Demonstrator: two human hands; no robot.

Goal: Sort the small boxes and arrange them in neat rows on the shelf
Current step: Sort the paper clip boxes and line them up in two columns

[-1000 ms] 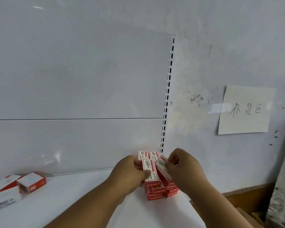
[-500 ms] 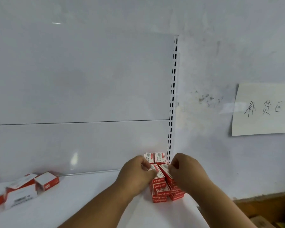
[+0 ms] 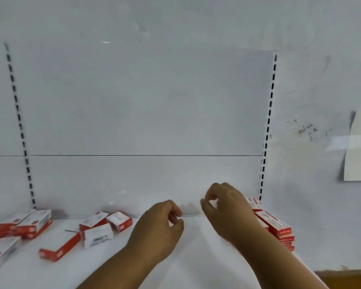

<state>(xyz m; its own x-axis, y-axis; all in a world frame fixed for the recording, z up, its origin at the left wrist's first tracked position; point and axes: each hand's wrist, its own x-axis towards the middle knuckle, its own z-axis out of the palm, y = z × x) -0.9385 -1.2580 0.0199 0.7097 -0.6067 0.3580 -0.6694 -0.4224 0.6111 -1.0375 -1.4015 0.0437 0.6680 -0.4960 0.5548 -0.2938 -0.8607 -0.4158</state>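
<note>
Lower left of the frame: a loose pile of red-and-white boxes [image 3: 24, 223] sits against the back panel of the white shelf [image 3: 196, 257], with one more box [image 3: 2, 250] lying flat nearer the front edge. Just right of these, a long red-edged box [image 3: 59, 246] lies at an angle, and a cluster of three small boxes [image 3: 104, 225] rests unaligned near the back panel — none in a row.

Lower centre: the left hand [image 3: 156, 232] hovers above the shelf, fingers loosely curled, holding nothing. Beside it, the right hand [image 3: 225, 209] is raised slightly higher, fingers also loosely curled, thumb and forefinger near each other with nothing between them. Motion blur softens both hands.

Lower right: a neat stack of red boxes [image 3: 277, 228] stands at the shelf's right end, by the slotted upright [image 3: 267, 132], partly hidden behind the right wrist.

Right edge, mid-height: a paper note [image 3: 356, 155] is taped to the wall — writing cut off.
</note>
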